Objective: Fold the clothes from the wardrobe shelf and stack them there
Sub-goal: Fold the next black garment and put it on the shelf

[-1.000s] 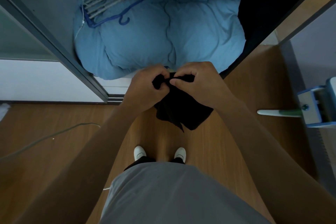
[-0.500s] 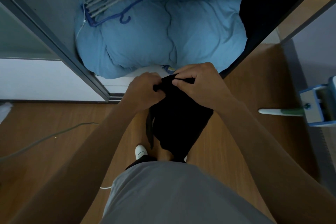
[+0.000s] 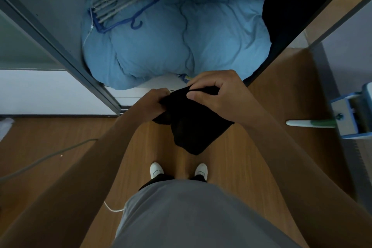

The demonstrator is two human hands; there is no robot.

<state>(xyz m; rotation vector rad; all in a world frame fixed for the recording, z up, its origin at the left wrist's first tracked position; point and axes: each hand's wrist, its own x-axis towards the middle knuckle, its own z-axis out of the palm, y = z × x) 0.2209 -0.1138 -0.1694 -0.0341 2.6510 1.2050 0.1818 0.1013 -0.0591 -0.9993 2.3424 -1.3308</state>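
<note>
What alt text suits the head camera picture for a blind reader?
Seen from above, a person's left hand and right hand hold a black garment over a wooden floor, facing a wardrobe with a blue duvet inside.

The black garment (image 3: pixel 193 127) at the centre of the frame is thin, matt cloth, and the pale blue quilt (image 3: pixel 181 46) above it is soft, creased fabric with a dull finish. The drying hanger (image 3: pixel 122 6) at upper left looks like blue plastic with pale bars. The floor (image 3: pixel 271 90) is smooth wood-grain board with a faint sheen.
</note>
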